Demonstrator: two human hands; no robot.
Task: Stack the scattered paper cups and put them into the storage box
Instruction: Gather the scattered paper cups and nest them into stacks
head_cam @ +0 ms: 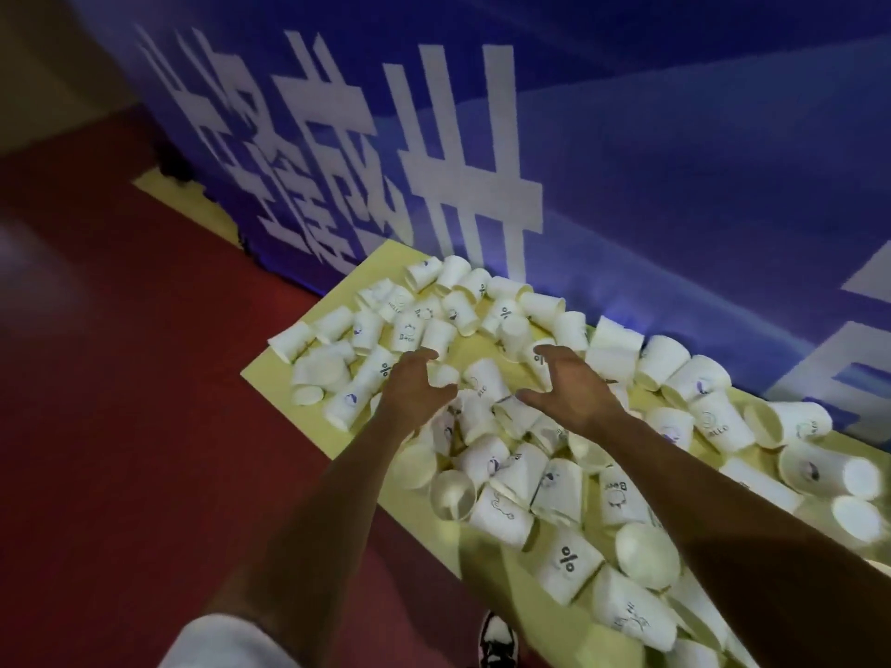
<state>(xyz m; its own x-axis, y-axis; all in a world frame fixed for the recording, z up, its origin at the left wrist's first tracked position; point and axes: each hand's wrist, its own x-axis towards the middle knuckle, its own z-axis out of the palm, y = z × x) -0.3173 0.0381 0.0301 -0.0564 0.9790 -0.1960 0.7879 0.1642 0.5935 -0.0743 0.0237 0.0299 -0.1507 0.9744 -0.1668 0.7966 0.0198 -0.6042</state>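
Reaching out over a yellow table [270,366], two bare forearms end in a left hand [415,390] and a right hand [571,390], side by side above the middle of the heap. Both hands are released: the fingers are spread and loosely hooked downward, the thumbs stand apart, and nothing is grasped. One lying cup [487,380] shows in the gap between them. White paper cups [569,494] cover the table, several dozen of them, too many and too overlapped for an exact count. Nearly all lie on their sides, pointing every way, with no clear stack to be made out. At least three carry a black percent sign, among them the percent-sign cup [566,561] near the front. Where a mouth faces the camera, as on the open cup [453,494] by the left edge, only a white inner wall shows. The table's left edge runs diagonally from a far-left corner toward the near right, and cups lie right up to it. On the far side the cups reach the foot of a blue banner [675,185] with large white characters. Bare yellow shows at the far corner, in a small patch beyond the fingertips, and in a wider strip at the near end. Left of the table lies open red floor [144,402], where a black-and-white shoe [496,638] stands nearest.
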